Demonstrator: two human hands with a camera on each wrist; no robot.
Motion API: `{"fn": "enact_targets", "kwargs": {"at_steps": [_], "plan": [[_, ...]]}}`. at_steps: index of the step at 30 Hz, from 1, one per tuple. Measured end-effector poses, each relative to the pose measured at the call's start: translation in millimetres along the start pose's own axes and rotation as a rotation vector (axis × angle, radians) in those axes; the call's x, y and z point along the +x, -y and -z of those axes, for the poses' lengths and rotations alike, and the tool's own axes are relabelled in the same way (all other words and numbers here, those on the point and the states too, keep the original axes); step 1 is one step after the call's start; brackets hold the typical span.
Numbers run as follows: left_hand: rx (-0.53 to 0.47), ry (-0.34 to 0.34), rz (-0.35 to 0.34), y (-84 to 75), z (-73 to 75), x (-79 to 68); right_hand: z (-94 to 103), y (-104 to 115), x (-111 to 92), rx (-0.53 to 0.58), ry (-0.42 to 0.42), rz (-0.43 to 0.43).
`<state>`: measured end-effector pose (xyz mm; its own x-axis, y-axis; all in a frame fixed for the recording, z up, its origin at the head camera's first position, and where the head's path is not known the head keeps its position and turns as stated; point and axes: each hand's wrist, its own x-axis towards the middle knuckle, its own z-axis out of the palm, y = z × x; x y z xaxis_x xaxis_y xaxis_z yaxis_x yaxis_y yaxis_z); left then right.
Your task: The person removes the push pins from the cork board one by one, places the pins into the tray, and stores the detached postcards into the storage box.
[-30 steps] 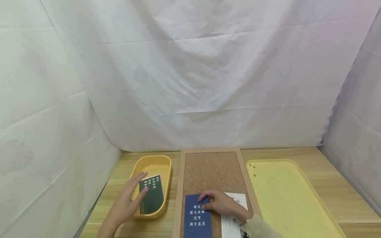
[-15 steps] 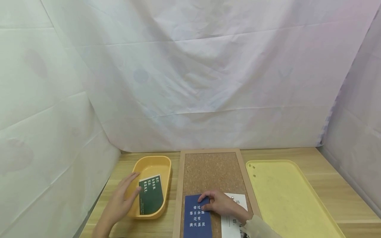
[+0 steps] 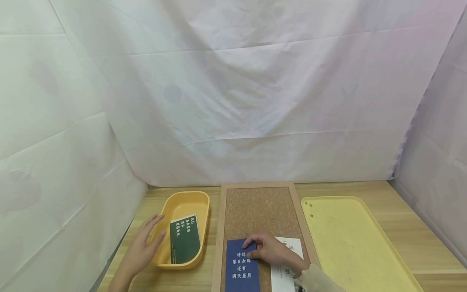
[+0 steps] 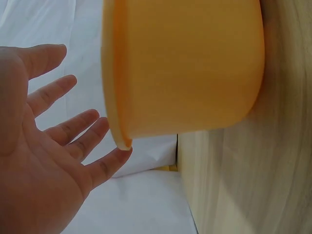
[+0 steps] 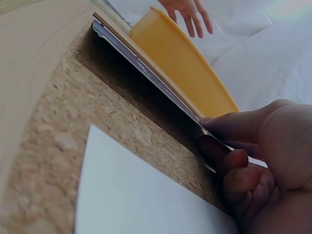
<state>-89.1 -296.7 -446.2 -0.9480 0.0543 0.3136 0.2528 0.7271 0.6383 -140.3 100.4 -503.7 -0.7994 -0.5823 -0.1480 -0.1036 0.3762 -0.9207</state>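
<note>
My right hand pinches the right edge of a dark blue card with white Chinese lettering. That card is over the corkboard; in the right wrist view its edge stands a little off the cork between thumb and fingers. Partly under my right forearm lies a white card with a small shiny pin near its top. My left hand, fingers spread and holding nothing, is at the left side of a yellow-orange basin. Inside the basin lies a dark green lettered card.
To the right of the corkboard is a flat yellow tray, with several small pins in its upper left corner. All stand on a wooden table. White cloth hangs behind and at both sides.
My left hand has drawn back leftward from over the green card to the basin's left rim, uncovering the card's lettering. The right hand and blue card have stayed in place.
</note>
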Motion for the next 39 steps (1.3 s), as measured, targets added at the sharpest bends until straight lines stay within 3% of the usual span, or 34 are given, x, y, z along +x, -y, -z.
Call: {"fn": "enact_targets", "kwargs": {"at_steps": [6, 25, 39], "plan": [[-0.005, 0.029, 0.05, 5.7, 1.9, -0.7, -0.6, -1.6, 0.6, -0.002, -0.003, 0.016], [-0.031, 0.07, 0.094, 24.4, -4.9, -3.4, -1.0, -0.8, 0.0, -0.005, -0.011, 0.028], [-0.003, 0.062, 0.062, 33.1, -13.2, -7.0, -1.0, 0.2, -0.1, -0.002, -0.008, 0.008]]}}
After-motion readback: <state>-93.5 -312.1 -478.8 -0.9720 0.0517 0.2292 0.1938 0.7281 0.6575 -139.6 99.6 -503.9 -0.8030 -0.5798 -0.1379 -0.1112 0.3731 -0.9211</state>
